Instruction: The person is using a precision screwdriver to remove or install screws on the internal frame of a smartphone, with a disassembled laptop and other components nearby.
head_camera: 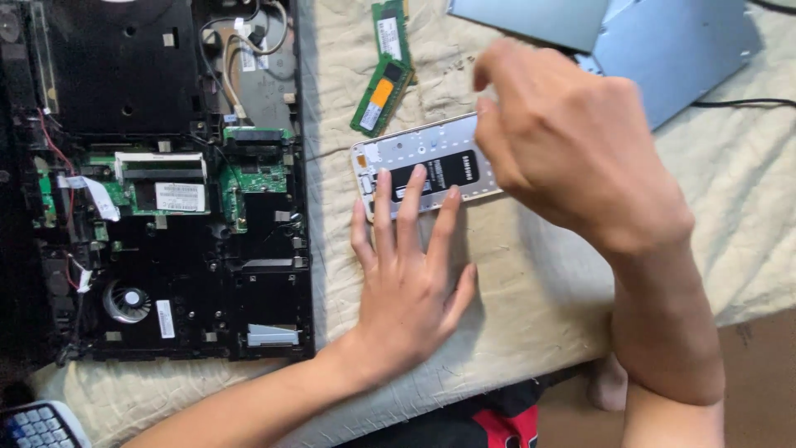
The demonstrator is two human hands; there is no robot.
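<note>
Right of the opened laptop [166, 182], on the cloth-covered bench [531, 282], lies a flat drive [423, 162]: thin, stiff, light, likely fragile, best held by its edges. The left hand [406, 282] presses it down, fingers spread flat; the right hand [572, 141], loosely clenched, hovers above its far end.

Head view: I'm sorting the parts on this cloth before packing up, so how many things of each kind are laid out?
Green memory sticks: 2
Opened laptop base: 1
White phone body under both hands, left hand and right hand: 1
Grey metal covers: 2
Calculator: 1
Total: 7
</note>
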